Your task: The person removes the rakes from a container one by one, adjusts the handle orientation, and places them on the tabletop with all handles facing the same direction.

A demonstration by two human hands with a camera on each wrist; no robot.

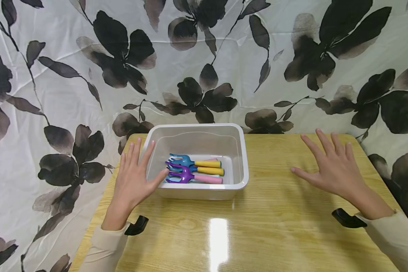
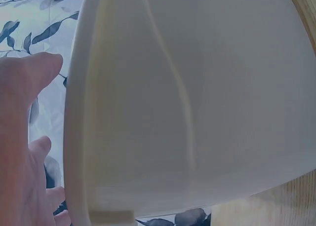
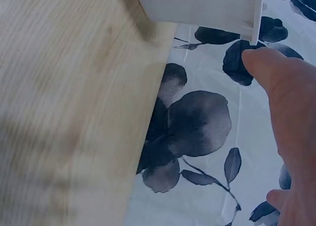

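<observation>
A light grey plastic bin (image 1: 197, 193) stands on the table towards its back. Inside it lie several small hand rakes: a purple one with a pink handle (image 1: 207, 179) on top, and blue ones with yellow handles (image 1: 208, 164) beside and under it. My left hand (image 1: 133, 181), fingers spread, is at the bin's left side, its thumb overlapping the front left corner; whether it touches is unclear. In the left wrist view, the bin's wall (image 2: 237, 88) fills most of the picture, past the left hand (image 2: 19, 112). Well to the bin's right, my right hand (image 1: 338, 172) is spread, holding nothing.
The wooden table (image 1: 275, 226) reaches back to a white cloth with dark flowers (image 1: 238, 68), which hangs behind and beside it. Dark wrist straps or mounts (image 1: 348, 219) sit at both sleeve cuffs. Light glares off the table's front middle.
</observation>
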